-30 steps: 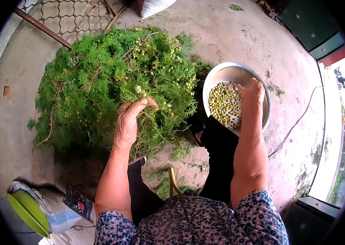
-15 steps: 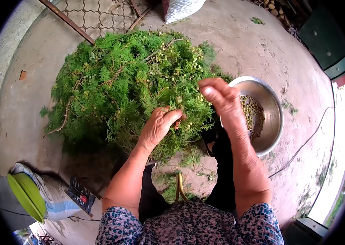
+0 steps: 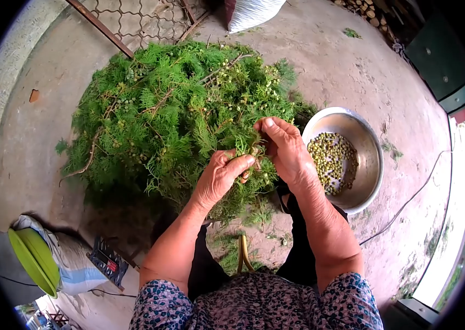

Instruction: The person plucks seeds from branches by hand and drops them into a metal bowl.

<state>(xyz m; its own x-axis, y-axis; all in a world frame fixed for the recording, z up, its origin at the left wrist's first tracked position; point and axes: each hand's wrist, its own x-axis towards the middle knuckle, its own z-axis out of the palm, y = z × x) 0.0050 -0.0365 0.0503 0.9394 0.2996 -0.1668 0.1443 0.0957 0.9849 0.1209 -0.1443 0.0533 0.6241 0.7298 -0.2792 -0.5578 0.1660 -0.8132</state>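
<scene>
A large heap of green evergreen branches [image 3: 172,104] with small pale cones lies on the ground before me. My left hand [image 3: 222,175] is closed on an evergreen sprig [image 3: 253,154], thumb pressed over the fingers. Close beside it, at the sprig's upper end, my right hand [image 3: 290,149] has thumb and fingers drawn together in a pinch; whatever they hold is hidden. To the right stands a metal basin [image 3: 372,157], its bottom partly covered with small greenish-yellow cones [image 3: 328,157].
A white sack [image 3: 254,14] stands at the far side near a metal grate [image 3: 144,22]. On the left are a lime-green basin [image 3: 31,261] and a grey-and-blue sack [image 3: 81,267]. A cable [image 3: 408,201] crosses the floor at right, and firewood [image 3: 372,14] is stacked at upper right.
My right hand has moved left and down, from beside the basin's rim to the sprig at my left hand. More cones in the basin are now visible. My left hand keeps its hold.
</scene>
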